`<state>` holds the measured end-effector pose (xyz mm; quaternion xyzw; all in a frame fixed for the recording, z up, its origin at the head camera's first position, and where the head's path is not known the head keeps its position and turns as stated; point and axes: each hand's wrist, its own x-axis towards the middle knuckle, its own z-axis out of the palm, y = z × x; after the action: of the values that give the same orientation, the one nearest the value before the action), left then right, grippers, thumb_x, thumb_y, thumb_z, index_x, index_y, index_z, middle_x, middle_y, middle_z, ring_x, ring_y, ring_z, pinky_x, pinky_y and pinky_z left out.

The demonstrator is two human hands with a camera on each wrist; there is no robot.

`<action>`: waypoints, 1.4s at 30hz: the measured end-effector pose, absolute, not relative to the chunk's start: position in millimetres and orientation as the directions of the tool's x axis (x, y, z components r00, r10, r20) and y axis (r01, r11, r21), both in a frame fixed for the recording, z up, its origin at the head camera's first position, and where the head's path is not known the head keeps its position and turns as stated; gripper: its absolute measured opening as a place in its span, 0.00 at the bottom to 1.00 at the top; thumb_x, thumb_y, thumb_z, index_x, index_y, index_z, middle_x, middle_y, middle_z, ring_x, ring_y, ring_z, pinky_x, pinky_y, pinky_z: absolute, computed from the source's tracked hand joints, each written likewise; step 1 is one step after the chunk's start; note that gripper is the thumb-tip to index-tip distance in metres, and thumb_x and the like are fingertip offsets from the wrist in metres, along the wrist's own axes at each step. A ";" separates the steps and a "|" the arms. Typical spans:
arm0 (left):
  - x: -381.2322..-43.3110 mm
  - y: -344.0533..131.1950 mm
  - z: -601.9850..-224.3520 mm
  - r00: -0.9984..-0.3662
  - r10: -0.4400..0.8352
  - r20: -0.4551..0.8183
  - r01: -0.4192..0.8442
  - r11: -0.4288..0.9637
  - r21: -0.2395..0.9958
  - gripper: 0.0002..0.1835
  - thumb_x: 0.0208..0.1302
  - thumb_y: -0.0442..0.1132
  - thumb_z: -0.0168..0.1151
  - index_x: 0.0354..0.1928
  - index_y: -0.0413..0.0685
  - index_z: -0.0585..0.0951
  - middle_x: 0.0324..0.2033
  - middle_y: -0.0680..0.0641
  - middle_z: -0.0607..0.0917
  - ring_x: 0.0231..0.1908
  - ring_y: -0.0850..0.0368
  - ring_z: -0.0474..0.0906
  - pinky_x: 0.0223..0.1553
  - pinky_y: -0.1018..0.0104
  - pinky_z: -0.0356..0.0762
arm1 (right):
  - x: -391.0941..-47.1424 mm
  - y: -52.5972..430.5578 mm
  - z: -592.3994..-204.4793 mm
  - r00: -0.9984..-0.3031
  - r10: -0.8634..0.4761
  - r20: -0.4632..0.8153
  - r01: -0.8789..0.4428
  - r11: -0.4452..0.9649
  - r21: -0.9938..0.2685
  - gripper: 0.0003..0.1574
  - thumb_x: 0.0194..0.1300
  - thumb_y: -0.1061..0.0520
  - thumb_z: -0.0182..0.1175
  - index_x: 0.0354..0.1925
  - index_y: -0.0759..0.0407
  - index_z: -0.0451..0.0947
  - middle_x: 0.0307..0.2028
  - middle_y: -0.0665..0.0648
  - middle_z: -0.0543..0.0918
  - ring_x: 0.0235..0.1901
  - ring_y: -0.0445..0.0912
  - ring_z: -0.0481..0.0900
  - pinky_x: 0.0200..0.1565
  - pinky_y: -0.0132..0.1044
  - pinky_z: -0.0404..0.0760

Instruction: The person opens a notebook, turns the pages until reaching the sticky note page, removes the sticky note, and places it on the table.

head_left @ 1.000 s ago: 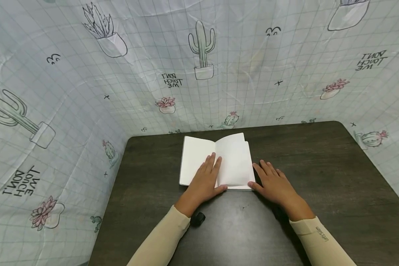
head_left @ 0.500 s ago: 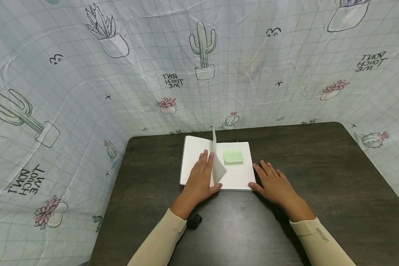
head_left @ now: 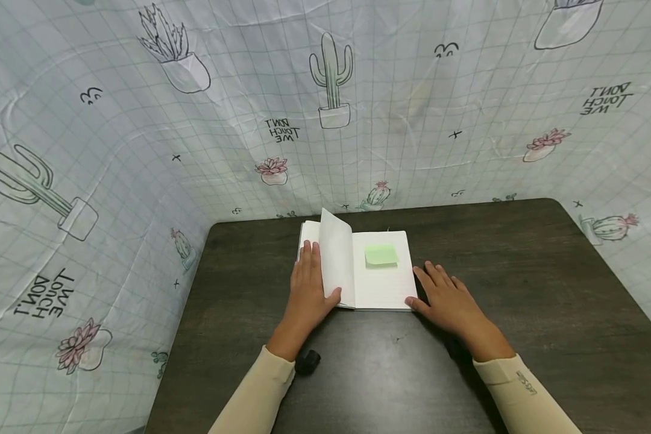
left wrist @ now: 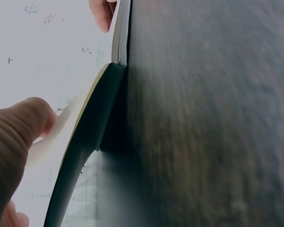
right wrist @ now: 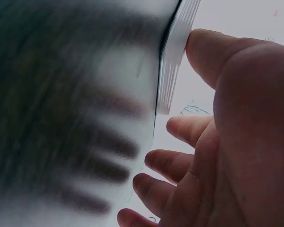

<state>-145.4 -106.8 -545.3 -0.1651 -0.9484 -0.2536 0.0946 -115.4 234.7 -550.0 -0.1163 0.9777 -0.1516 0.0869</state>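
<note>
An open notebook (head_left: 382, 289) with white pages lies on the dark table, a pale green sticky note (head_left: 381, 255) on its right page. One page (head_left: 336, 253) stands raised at the left, curving over toward the left half. My left hand (head_left: 306, 289) lies over the left half with straight fingers, its thumb at the lower edge of the raised page. In the left wrist view, the dark cover (left wrist: 85, 137) slopes off the table below that thumb. Beside the lower right corner is my right hand (head_left: 445, 301), its thumb (right wrist: 203, 49) touching the page edges and its fingers spread.
A small black object (head_left: 307, 363) shows beside the left cuff. The table (head_left: 521, 259) backs onto a fabric curtain (head_left: 401, 108) printed with cacti, which also runs along both sides.
The page has swung from the right half over to the left, uncovering the green sticky note. My left hand has moved left along with it. My right hand has stayed in place.
</note>
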 end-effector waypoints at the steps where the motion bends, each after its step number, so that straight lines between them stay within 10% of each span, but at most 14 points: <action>1: -145.6 -108.1 -545.7 -0.930 0.261 0.258 0.355 0.821 0.447 0.65 0.67 0.47 0.76 0.88 0.43 0.37 0.88 0.38 0.39 0.87 0.40 0.39 0.81 0.35 0.50 | -115.3 234.8 -549.9 -0.958 -0.254 -0.135 -0.201 0.927 -0.318 0.54 0.80 0.33 0.58 0.86 0.61 0.54 0.84 0.73 0.52 0.82 0.72 0.51 0.76 0.76 0.52; 42: -145.4 -126.5 -543.7 -0.942 0.290 0.168 0.324 0.916 0.238 0.69 0.66 0.52 0.79 0.89 0.53 0.34 0.87 0.40 0.31 0.87 0.39 0.31 0.82 0.33 0.39 | -117.0 235.7 -547.6 -0.956 -0.259 -0.140 -0.204 0.925 -0.320 0.54 0.80 0.32 0.57 0.85 0.62 0.56 0.84 0.74 0.52 0.82 0.73 0.52 0.75 0.76 0.54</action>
<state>-145.4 -126.5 -543.7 -0.1571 -0.9766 -0.1321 0.0646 -117.0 235.7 -547.6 -0.1185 0.9769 -0.1530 0.0902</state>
